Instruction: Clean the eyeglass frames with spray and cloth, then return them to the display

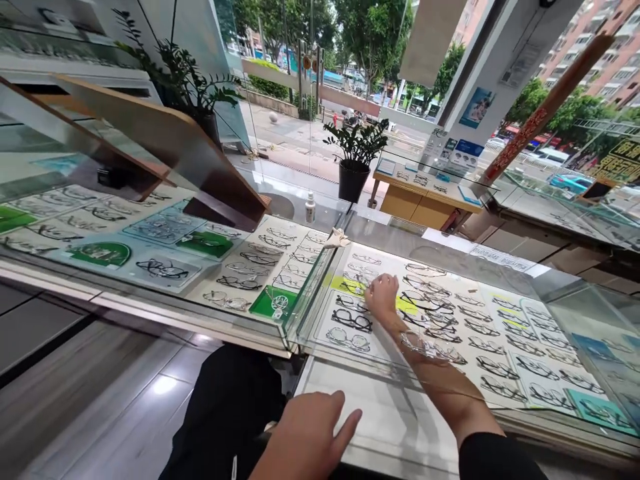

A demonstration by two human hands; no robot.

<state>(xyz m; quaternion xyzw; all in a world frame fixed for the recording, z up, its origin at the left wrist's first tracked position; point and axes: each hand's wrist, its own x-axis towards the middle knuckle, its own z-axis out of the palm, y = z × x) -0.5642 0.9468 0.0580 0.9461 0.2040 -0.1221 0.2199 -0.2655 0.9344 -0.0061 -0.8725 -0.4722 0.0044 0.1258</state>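
Observation:
My right hand [383, 295] reaches inside the glass display case, its fingers curled down and closed at the end of a pair of eyeglasses [353, 286]. That pair lies over a yellow-green card; the fingertips are partly hidden by the hand itself. Just nearer are dark-framed eyeglasses [353, 319] and clear-framed eyeglasses [349, 339]. My left hand [314, 427] hovers low at the front, beside a pulled-out white drawer [365, 393]. Its thumb stands apart from the fingers, and I see nothing held in it.
Rows of eyeglasses [487, 344] fill the case to the right. Another glass case [200, 303] stands left, under a tilted brown panel [165, 133]. A crumpled cloth [338, 238] and a small spray bottle [310, 208] rest on the glass tops. A potted plant [353, 175] stands behind.

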